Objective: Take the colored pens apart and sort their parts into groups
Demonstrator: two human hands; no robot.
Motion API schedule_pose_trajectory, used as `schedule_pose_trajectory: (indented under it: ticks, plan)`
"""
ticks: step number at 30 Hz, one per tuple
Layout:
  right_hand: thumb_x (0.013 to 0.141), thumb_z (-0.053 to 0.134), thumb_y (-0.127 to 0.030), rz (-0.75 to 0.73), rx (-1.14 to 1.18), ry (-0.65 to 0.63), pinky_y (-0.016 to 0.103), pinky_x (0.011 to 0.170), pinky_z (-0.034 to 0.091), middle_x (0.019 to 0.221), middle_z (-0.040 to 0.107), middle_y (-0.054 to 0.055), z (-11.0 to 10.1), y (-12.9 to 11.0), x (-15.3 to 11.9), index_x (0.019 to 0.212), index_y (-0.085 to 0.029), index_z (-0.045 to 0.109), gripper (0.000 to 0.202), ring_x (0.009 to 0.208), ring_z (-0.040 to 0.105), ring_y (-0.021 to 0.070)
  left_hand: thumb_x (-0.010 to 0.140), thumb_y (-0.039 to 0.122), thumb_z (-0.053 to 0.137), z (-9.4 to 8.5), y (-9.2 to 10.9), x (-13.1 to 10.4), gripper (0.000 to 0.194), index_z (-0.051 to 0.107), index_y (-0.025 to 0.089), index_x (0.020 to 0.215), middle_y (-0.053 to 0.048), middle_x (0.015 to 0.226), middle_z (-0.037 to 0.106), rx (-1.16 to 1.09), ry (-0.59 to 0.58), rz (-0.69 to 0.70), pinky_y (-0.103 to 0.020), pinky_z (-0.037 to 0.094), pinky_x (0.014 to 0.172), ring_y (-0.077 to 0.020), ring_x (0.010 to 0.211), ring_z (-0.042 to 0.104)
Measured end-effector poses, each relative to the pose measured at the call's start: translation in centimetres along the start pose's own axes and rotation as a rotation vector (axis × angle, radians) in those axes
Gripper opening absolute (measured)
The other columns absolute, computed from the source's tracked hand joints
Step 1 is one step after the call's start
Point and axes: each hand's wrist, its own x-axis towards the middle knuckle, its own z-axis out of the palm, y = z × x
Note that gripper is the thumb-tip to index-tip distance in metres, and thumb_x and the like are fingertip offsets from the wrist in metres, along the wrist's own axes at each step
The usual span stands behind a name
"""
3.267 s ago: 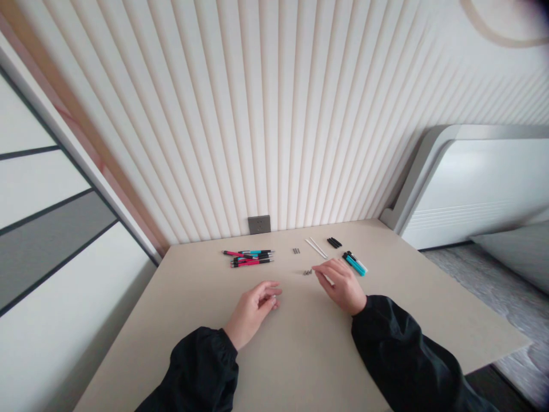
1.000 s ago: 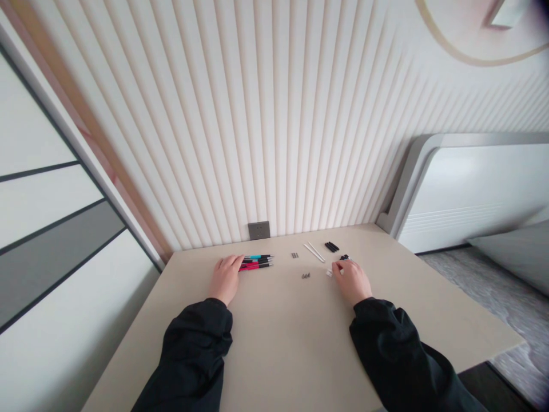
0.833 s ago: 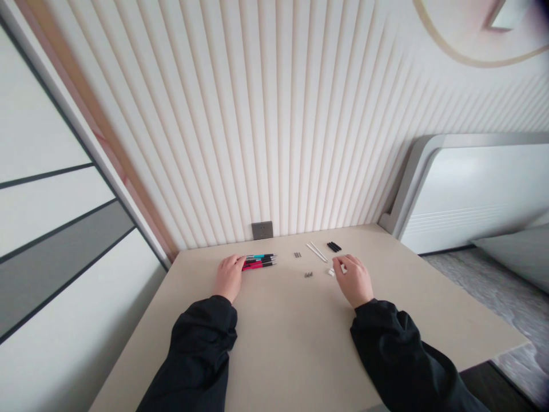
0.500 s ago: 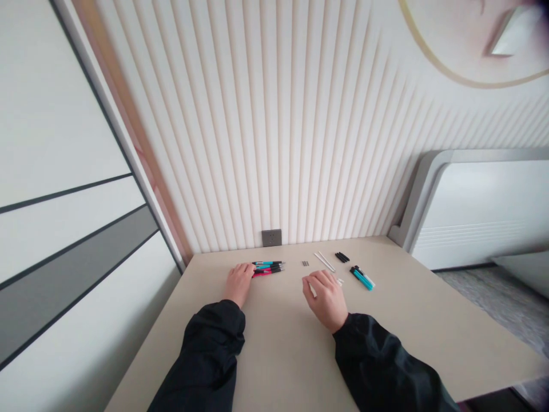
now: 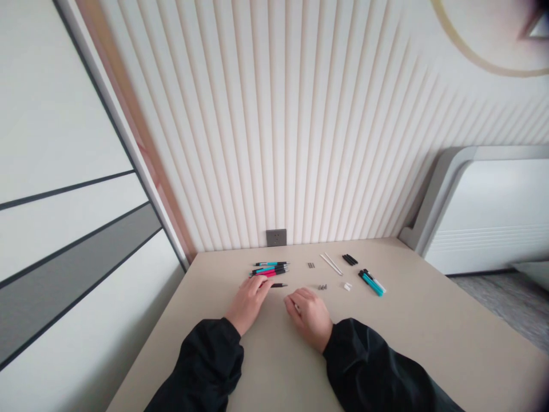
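Observation:
On the tabletop, my left hand [image 5: 249, 302] is closed around a pen [image 5: 278, 285], whose dark tip points right past my fingers; the rest of it is hidden. Just beyond that hand lies a group of assembled pens [image 5: 270, 270] in blue, black and red, tips to the right. My right hand [image 5: 309, 316] is curled shut a short way to the right, apart from the left. Its palm side is hidden, so what it holds, if anything, does not show. Small grey metal parts [image 5: 322, 287] lie beyond its knuckles.
Farther back on the table [image 5: 386, 343] are small dark parts [image 5: 311, 265], two thin white sticks [image 5: 331, 264] and short black tubes [image 5: 350, 260]. To the right lie small white pieces [image 5: 347, 286] and blue and clear barrels [image 5: 372, 282]. A wall socket [image 5: 276, 237] is behind.
My left hand has come back from the pen group toward me and now has a pen in it. My right hand has moved left and nearer, uncovering the grey parts and white pieces.

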Motion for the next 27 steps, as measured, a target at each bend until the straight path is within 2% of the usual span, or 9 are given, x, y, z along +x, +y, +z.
schedule_pose_trajectory:
  ticks: [3,6,11,14,21,27]
  plan:
    - [0.098,0.032,-0.038,0.262,0.118,-0.015,0.024,0.057,0.035,0.058,0.059,0.002,-0.9,0.4,-0.5,0.065,-0.019,0.061,0.048,0.054,0.053,0.0134,0.093,0.012,0.043,-0.6,1.8,-0.5,0.027,0.058,0.02,0.113,-0.007,0.1,0.059,-0.039,-0.032,0.082,-0.035,0.047,0.081,-0.0197,0.088,0.056]
    - [0.098,0.028,-0.045,0.392,0.174,-0.077,0.023,0.054,0.035,0.052,0.058,0.001,-1.6,1.0,-0.9,0.06,-0.02,0.061,0.056,0.05,0.054,0.0133,0.095,0.014,0.042,-1.1,2.8,-0.4,0.026,0.058,0.019,0.114,-0.008,0.097,0.06,-0.055,-0.039,0.136,-0.035,0.047,0.079,-0.0192,0.085,0.056]
    - [0.096,0.029,-0.048,0.346,0.318,-0.21,0.022,0.054,0.037,0.053,0.059,0.0,-2.2,1.6,-0.8,0.062,-0.019,0.063,0.056,0.05,0.055,0.0125,0.096,0.013,0.037,-1.9,3.0,0.3,0.029,0.058,0.018,0.117,-0.008,0.093,0.061,-0.028,-0.046,0.211,-0.034,0.048,0.076,-0.0185,0.083,0.058]
    - [0.094,0.033,-0.051,0.333,0.396,-0.256,0.022,0.053,0.038,0.053,0.058,-0.001,-2.1,1.9,-0.8,0.064,-0.018,0.064,0.055,0.049,0.053,0.0118,0.096,0.012,0.036,-2.3,3.0,0.5,0.031,0.056,0.017,0.119,-0.009,0.098,0.061,0.001,-0.053,0.249,-0.035,0.047,0.078,-0.019,0.087,0.059]
    - [0.093,0.037,-0.051,0.348,0.504,-0.279,0.02,0.047,0.035,0.054,0.057,-0.002,-1.3,2.4,-1.1,0.07,-0.016,0.066,0.051,0.045,0.045,0.0093,0.096,0.013,0.035,-2.3,3.5,0.5,0.029,0.059,0.017,0.113,-0.009,0.096,0.062,-0.047,-0.068,0.271,-0.035,0.051,0.076,-0.0185,0.084,0.06]
    - [0.093,0.042,-0.044,0.288,0.409,-0.228,0.022,0.052,0.039,0.056,0.059,0.0,-1.7,2.3,-0.8,0.069,-0.017,0.066,0.044,0.049,0.049,0.0106,0.096,0.011,0.036,-1.5,3.6,0.1,0.029,0.058,0.016,0.114,-0.007,0.088,0.062,-0.042,-0.076,0.249,-0.033,0.053,0.074,-0.0181,0.08,0.061]
